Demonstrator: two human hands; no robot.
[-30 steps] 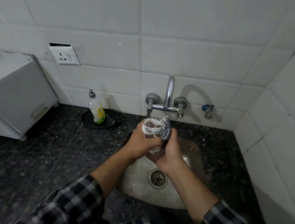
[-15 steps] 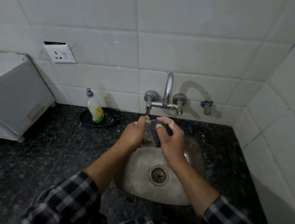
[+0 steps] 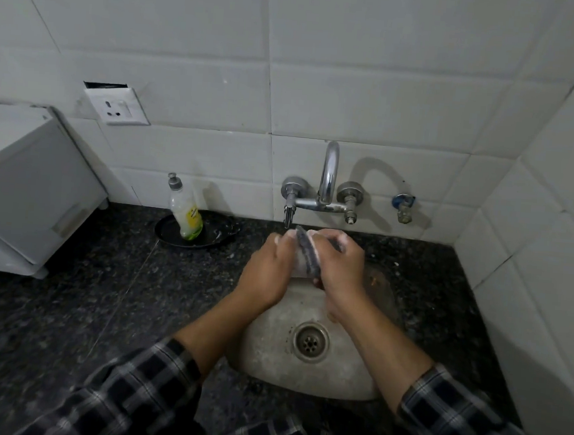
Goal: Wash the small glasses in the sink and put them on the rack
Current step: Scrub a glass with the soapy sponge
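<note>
A small glass (image 3: 301, 261) is held over the sink (image 3: 362, 377) in the grip of the left hand (image 3: 267, 270), clamped round it, while a dark scrubber (image 3: 307, 249) is pressed on it by the right hand (image 3: 342, 266). Scrubbing is judged in hand; rinsing under the tap (image 3: 326, 186) is called for next. A soap bottle (image 3: 185, 209) stands apart on the worktop (image 3: 66, 303); no rack is seen.

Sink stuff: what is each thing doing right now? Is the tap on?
Tap: no water visible.
Glass: soapy, held over the sink.
Scrubber: pressed on the glass.
Left hand: gripping the glass.
Right hand: holding the scrubber.
Soap bottle: upright, closed.
Drain: open.
</note>
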